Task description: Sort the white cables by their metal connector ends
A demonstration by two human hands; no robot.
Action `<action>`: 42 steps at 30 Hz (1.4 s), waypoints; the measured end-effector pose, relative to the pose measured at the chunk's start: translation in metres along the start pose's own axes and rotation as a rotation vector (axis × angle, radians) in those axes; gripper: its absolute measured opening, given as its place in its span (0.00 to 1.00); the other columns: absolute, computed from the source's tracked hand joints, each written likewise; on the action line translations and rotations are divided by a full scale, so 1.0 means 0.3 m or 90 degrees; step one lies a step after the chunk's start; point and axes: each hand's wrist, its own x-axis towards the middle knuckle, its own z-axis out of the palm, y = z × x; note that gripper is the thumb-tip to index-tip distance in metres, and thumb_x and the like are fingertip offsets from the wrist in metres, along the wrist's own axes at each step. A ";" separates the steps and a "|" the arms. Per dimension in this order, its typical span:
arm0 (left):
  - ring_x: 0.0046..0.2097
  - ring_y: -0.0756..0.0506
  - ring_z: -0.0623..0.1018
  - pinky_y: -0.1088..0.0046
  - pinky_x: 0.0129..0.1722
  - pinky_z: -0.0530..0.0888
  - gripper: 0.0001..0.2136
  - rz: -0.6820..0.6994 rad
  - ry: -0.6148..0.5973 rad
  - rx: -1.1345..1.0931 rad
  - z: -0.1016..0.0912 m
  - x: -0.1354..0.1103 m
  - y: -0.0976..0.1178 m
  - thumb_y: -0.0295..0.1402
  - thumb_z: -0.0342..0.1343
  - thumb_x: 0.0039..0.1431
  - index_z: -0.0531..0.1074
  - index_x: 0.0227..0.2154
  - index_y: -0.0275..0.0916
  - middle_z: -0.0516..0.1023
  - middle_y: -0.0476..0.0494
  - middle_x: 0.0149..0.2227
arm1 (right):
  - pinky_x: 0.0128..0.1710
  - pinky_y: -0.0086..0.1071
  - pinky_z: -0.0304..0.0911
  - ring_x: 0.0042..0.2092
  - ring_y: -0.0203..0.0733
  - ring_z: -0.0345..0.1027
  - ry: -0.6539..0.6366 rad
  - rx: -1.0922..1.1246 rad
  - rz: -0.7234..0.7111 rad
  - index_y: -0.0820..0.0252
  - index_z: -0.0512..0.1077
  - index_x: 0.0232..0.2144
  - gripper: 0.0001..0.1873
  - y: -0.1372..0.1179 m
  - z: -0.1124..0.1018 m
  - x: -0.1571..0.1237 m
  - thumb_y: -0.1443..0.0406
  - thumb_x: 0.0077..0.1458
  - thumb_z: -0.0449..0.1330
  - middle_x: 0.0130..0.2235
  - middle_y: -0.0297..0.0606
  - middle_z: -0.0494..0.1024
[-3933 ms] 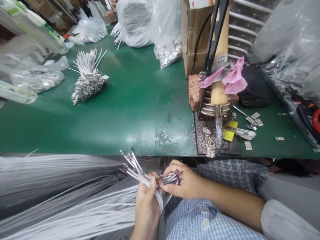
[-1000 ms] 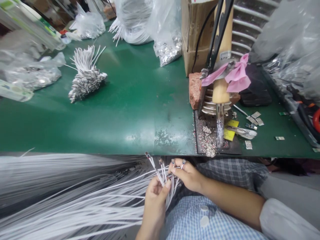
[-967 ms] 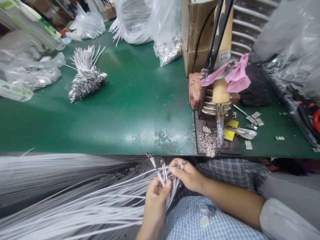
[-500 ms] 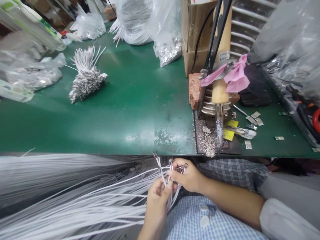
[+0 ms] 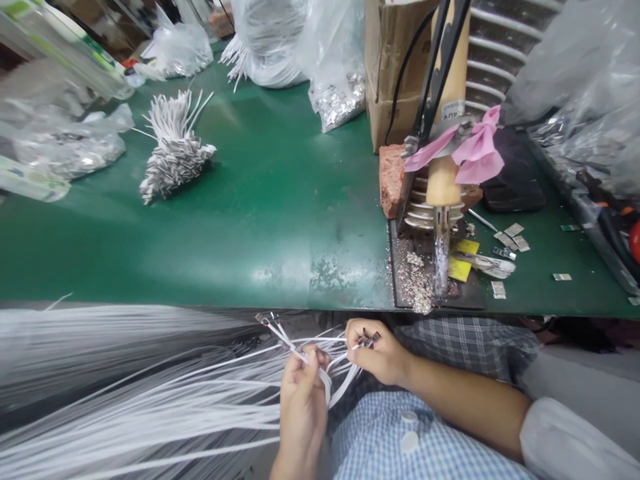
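Note:
My left hand (image 5: pixel 303 393) is closed in a pinch around a few white cables (image 5: pixel 287 341), whose small metal-tipped ends point up and left. To its right, my right hand (image 5: pixel 377 353) has its fingers wrapped round another bunch of cables; their dark metal connectors (image 5: pixel 369 339) stick out over the fingers. Loops of white cable run between the two hands, below the table edge and above a blue checked garment (image 5: pixel 390 433). A large spread of long white cables (image 5: pixel 200 413) stretches away to the left.
On the green table (image 5: pixel 250 220) lies a bundle of white cables (image 5: pixel 175 147). A wooden-handled soldering iron (image 5: pixel 443 233) hangs tip-down, tied with a pink cloth (image 5: pixel 477 153), beside a brick (image 5: pixel 390 180) and a cardboard box (image 5: pixel 395 80). Plastic bags (image 5: pixel 335 100) of metal pieces stand behind.
My left hand has moved left and slightly down, drawing its few cables away from my right hand. My right hand stays nearly in place with its bunch.

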 end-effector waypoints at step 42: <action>0.26 0.52 0.73 0.81 0.25 0.72 0.14 -0.096 -0.065 -0.012 0.040 -0.011 -0.015 0.32 0.73 0.37 0.78 0.29 0.38 0.76 0.47 0.28 | 0.21 0.28 0.63 0.22 0.39 0.70 -0.006 -0.011 0.142 0.62 0.64 0.25 0.09 0.054 0.039 -0.001 0.61 0.47 0.58 0.24 0.33 0.70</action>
